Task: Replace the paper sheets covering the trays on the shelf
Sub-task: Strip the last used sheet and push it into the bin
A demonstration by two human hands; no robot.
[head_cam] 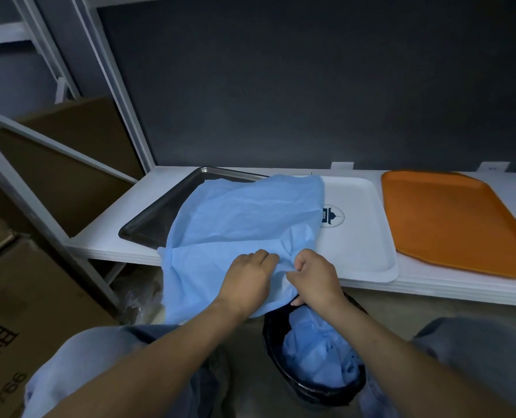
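— Both hands grasping?
— Yes, left hand (pixel 244 277) and right hand (pixel 315 276) bunch the crumpled light-blue paper sheet (pixel 235 212), apparently pinching it; it drapes from the dark metal tray (pixel 157 215) over the white shelf (pixel 112 236) edge.

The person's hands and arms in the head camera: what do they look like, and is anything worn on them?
Both are bare. The left hand and right hand have no gloves, and no rings, watch or bracelet show. The left forearm and right forearm are uncovered to the picture's lower edge, so no sleeves are in view. The knees wear blue-grey trousers.
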